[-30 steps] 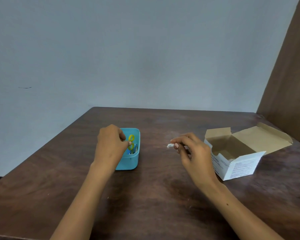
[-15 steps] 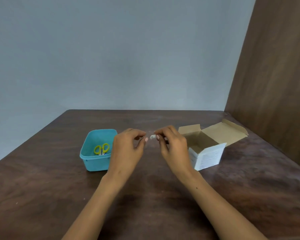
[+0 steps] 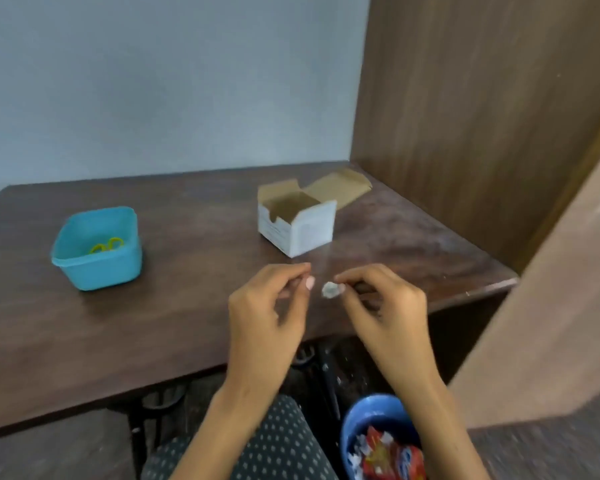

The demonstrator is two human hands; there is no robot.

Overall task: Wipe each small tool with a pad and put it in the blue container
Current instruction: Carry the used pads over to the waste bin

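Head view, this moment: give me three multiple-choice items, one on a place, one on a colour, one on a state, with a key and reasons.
1. Where do the scissors lie?
A. on the table beside the box
B. inside the blue container
C. in the left hand

2. What colour are the scissor handles?
A. yellow
B. red
C. black

3. What state is the cardboard box in?
A. taped shut
B. crushed flat
C. open, flaps up

Key: 1 B, the scissors show inside the container's walls. 2 A, both handle loops are yellow. 3 C, the flaps stand open and its brown inside shows, while the right hand pinches a small white pad nearby.
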